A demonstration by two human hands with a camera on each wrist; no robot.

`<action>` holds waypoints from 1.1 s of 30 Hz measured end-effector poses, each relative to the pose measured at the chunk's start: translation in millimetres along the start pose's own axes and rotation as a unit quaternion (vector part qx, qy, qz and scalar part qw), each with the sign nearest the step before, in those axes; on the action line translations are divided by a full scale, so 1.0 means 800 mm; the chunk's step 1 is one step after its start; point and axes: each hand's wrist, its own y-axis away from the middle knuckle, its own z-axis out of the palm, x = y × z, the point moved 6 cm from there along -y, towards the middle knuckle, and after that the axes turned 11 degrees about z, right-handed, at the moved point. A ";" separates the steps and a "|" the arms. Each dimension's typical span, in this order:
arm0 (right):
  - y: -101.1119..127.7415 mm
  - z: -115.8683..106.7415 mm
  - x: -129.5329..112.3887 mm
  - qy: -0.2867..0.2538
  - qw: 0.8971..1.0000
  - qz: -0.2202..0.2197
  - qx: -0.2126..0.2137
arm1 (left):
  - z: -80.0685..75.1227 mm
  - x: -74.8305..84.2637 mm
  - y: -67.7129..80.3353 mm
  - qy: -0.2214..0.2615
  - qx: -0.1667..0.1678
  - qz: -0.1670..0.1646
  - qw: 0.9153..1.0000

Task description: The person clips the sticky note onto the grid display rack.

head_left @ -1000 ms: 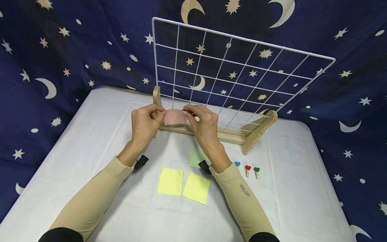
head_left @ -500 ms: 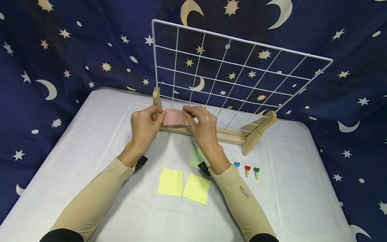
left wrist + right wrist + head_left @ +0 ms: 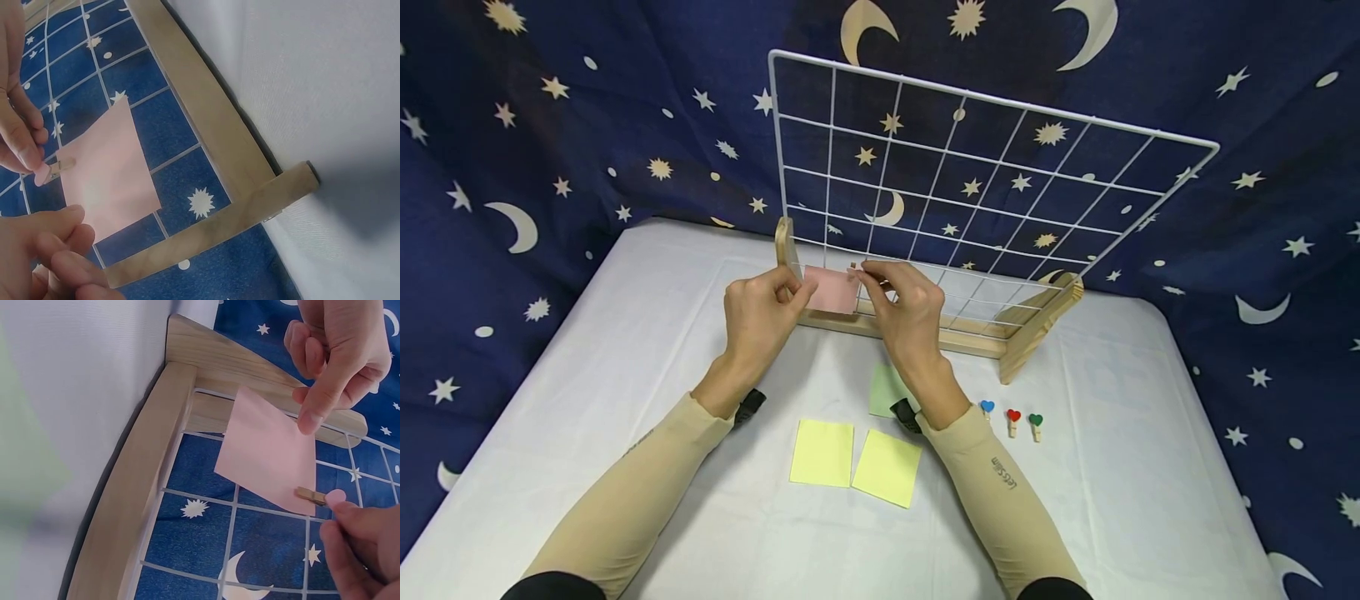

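A pink paper note (image 3: 831,290) is held against the lower left of the white wire grid (image 3: 970,167), which stands upright in a wooden base (image 3: 1037,329). My left hand (image 3: 792,293) pinches the note's left corner. In the left wrist view that hand (image 3: 65,237) grips the note (image 3: 109,169) from below. My right hand (image 3: 871,282) pinches a small wooden clothespin (image 3: 310,495) at the note's right corner (image 3: 265,450), on a grid wire. The left wrist view shows the same clothespin (image 3: 59,167).
On the white tablecloth near me lie two yellow notes (image 3: 822,452) (image 3: 887,467) and a green note (image 3: 883,387) partly under my right wrist. Three heart-topped pegs, blue (image 3: 988,407), red (image 3: 1013,421) and green (image 3: 1035,425), lie to the right. A star-patterned curtain surrounds the table.
Both hands stay at the grid's lower left with the pink note. The note has shifted slightly up and left along the wire; the right fingers stay at its right corner.
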 end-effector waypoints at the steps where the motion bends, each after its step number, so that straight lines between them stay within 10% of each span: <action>1: 0.000 0.000 0.001 -0.001 1.000 0.000 0.000 | 0.001 0.001 0.000 0.001 -0.001 0.001 1.000; 12: 0.001 -0.001 0.004 -0.004 1.000 0.006 -0.006 | 0.013 0.006 0.002 -0.008 -0.056 -0.009 0.998; 33: 0.005 -0.044 0.004 -0.031 0.999 0.037 0.006 | 0.007 0.016 0.003 0.043 -0.060 0.000 0.997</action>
